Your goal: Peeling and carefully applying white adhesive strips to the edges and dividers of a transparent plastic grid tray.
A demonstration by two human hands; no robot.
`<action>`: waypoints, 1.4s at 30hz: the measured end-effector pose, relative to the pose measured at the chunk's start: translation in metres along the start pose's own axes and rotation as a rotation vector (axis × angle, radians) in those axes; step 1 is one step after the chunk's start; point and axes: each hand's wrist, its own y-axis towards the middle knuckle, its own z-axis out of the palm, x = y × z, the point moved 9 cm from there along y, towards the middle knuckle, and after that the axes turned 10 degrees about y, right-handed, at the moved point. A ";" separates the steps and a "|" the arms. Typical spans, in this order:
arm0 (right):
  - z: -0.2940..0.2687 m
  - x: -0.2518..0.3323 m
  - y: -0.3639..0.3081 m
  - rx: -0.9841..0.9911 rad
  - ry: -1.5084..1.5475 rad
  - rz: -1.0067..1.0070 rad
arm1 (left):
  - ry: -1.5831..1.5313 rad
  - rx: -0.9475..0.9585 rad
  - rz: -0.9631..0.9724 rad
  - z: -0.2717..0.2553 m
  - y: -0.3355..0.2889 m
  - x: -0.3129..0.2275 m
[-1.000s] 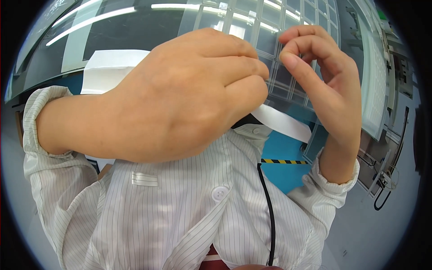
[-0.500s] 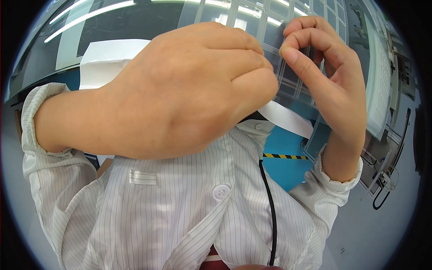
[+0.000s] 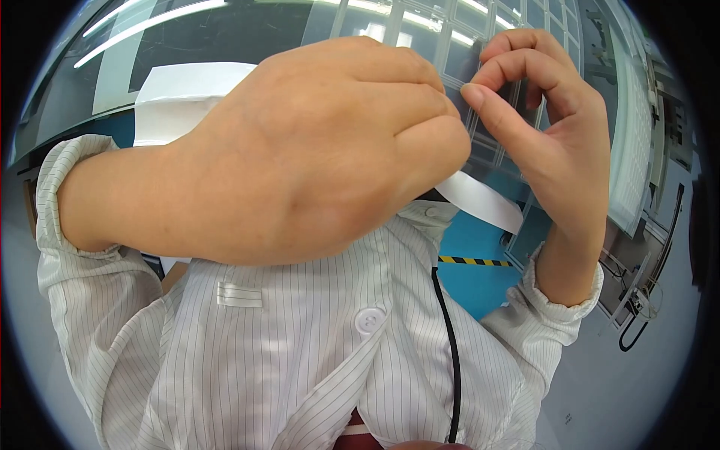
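My left hand (image 3: 322,150) fills the middle of the view, its back turned up and its fingers curled under. Whatever it grips is hidden behind the knuckles. To its right is my right hand (image 3: 559,139), thumb and forefinger pinched together close to the left knuckles, the other fingers bent. Anything between those fingertips is too small to make out. A white folded sheet (image 3: 169,97) shows behind my left wrist. From beneath the left hand a white strip (image 3: 484,202) sticks out to the lower right; whether the two are one piece I cannot tell.
Beyond my hands lies a clear plastic tray with compartments (image 3: 459,46). A dark glossy surface (image 3: 225,52) reflects ceiling lights at the far left. Below right is a blue surface (image 3: 469,289) with yellow-black tape (image 3: 476,261). A black cable (image 3: 452,352) hangs down my striped coat.
My left hand has shifted slightly to the right. The right thumb has slid a little left against the forefinger, closer to the left knuckles.
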 end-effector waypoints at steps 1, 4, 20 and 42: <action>0.000 0.003 0.000 -0.001 -0.075 -0.030 | -0.002 -0.004 0.004 0.000 0.000 0.000; 0.003 0.007 0.001 -0.028 -0.144 -0.051 | 0.006 0.016 0.003 0.000 0.001 0.001; 0.001 -0.017 -0.006 0.045 0.255 0.013 | -0.006 0.047 -0.032 0.006 0.003 0.002; -0.019 -0.011 -0.049 0.065 0.187 -0.092 | -0.042 -0.018 -0.070 0.030 0.028 -0.003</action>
